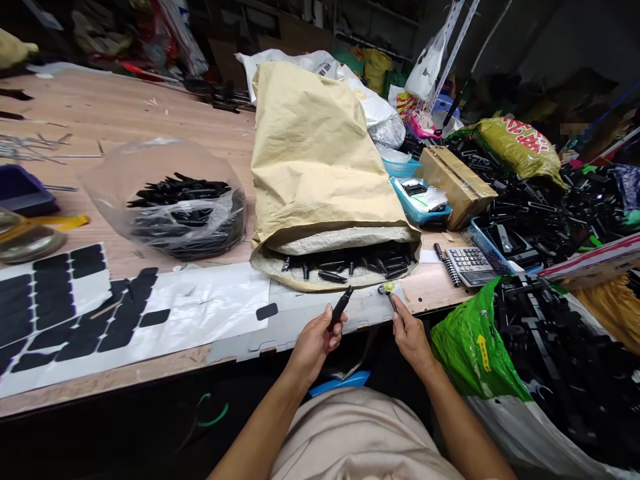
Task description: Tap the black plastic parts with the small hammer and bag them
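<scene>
My left hand (316, 340) is closed round a slim black plastic part (342, 305) that points up and to the right, just off the table's front edge. My right hand (409, 332) pinches a thin metal tool (393, 301) whose tip meets a small yellow-green round piece (389, 287) on the table edge. Right behind both hands lies a large tan paper sack (315, 153) on its side, its open mouth full of several black parts (350, 263).
White sheets with black adhesive pads (60, 300) cover the near left table. A clear bag of black parts (185, 210) sits left of the sack. A calculator (470, 261), cardboard box (457, 183) and blue baskets lie right. A green bag (475, 340) of black parts stands lower right.
</scene>
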### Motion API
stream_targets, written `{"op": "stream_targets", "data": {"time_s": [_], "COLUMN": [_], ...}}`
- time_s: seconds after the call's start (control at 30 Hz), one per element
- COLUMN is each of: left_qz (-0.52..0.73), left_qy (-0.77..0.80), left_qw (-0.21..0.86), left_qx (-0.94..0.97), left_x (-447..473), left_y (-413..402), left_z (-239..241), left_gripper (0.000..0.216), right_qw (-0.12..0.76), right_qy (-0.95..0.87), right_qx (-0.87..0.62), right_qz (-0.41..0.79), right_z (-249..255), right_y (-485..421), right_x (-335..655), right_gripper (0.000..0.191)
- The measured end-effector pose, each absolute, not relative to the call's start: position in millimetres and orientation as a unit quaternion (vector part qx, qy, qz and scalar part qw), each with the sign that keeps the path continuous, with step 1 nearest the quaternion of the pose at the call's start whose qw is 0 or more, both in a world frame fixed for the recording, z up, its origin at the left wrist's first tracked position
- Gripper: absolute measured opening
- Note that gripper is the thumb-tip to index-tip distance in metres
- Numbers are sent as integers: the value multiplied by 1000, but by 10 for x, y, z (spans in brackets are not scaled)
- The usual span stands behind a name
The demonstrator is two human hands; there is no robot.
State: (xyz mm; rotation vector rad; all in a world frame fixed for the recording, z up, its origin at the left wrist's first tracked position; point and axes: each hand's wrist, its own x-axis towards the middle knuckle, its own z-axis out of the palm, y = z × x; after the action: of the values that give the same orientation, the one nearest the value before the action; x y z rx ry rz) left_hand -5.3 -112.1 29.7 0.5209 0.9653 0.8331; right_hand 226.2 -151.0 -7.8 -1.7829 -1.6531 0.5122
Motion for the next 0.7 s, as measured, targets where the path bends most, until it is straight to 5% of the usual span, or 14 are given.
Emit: {"op": "stream_targets", "data": {"time_s": [0.17, 0.47, 0.7], "left_qz": [328, 150, 211], "left_qy": [462, 541, 554], "left_qw": [744, 495, 419], "left_qx": [355, 663, 688], "left_x": [-125, -251, -279], "left_y": [-1215, -1603, -1143], "left_z": [276, -312, 226], "left_gripper": [58, 45, 41], "right_qw": [323, 320, 316], "right_qy": [-635, -638, -640], "right_qx": [-674, -673, -673], "right_qz": [197, 194, 196], "right_z": [-85, -93, -91], "right_y": [-1516, -1517, -1513], "right_x": [2269, 2268, 2261], "right_gripper": [51, 51, 51]}}
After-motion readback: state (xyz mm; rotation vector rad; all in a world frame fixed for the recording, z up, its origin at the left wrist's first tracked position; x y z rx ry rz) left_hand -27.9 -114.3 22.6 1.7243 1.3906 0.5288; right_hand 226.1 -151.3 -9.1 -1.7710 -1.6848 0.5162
